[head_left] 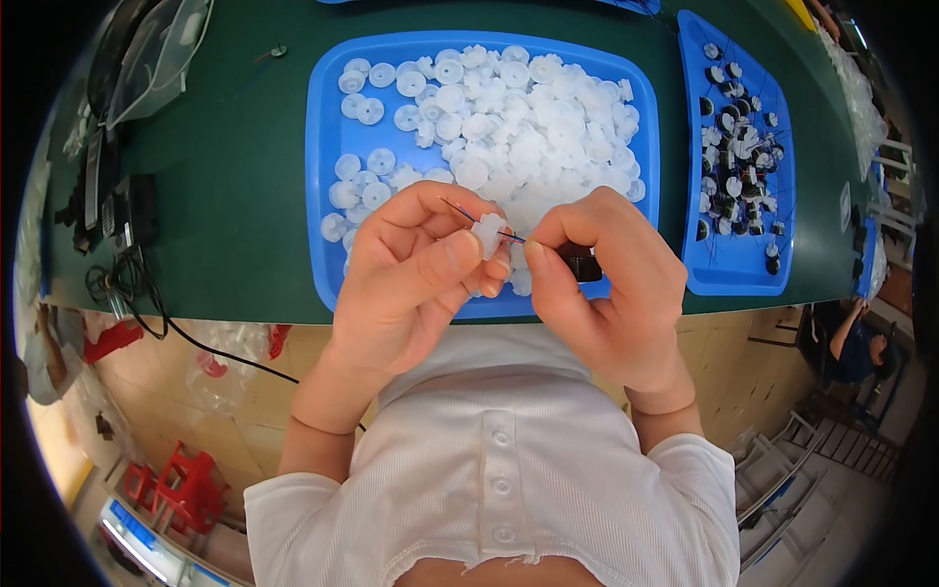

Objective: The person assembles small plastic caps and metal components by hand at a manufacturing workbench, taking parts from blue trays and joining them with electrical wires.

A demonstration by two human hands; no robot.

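Note:
Between the thumb and fingers of my left hand (416, 259) is a small white translucent plastic part (490, 235). Thin dark wires (460, 209) run through it and stick out on its left side. My right hand (616, 274) pinches the wires on the other side, close to the part. A small black cylindrical component (585, 266) sits under the curled right fingers, partly hidden by them. Both hands are above the near edge of a blue tray (315, 147) heaped with white round plastic pieces (548, 127).
A second blue tray (734, 274) on the right holds several black components with white caps and wires. At left on the green table (245, 196) are a clear plastic bin (161, 68), a black device (135, 210) and a coiled black cable (127, 284). Red stools (186, 489) stand behind me.

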